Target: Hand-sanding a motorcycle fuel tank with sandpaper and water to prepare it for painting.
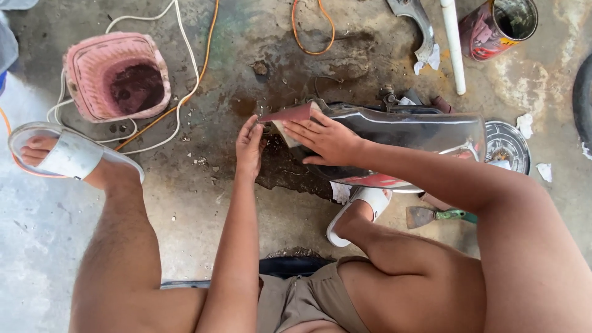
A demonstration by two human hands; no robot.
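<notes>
Your right hand (pixel 327 140) presses folded sandpaper (pixel 290 117) flat on the dark panel (pixel 419 132), while your left hand (pixel 249 148) pinches its near-left corner.

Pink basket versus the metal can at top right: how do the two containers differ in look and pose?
The pink basket is woven and squarish, standing upright with its mouth facing up; the metal can is round, smooth-walled and red-patterned, and seems tipped so its side shows. The basket sits to the left, among white and orange cords; the can sits at the top right beside a white pipe. Both are open-topped, dark inside, resting on the stained concrete floor, away from both hands.
</notes>
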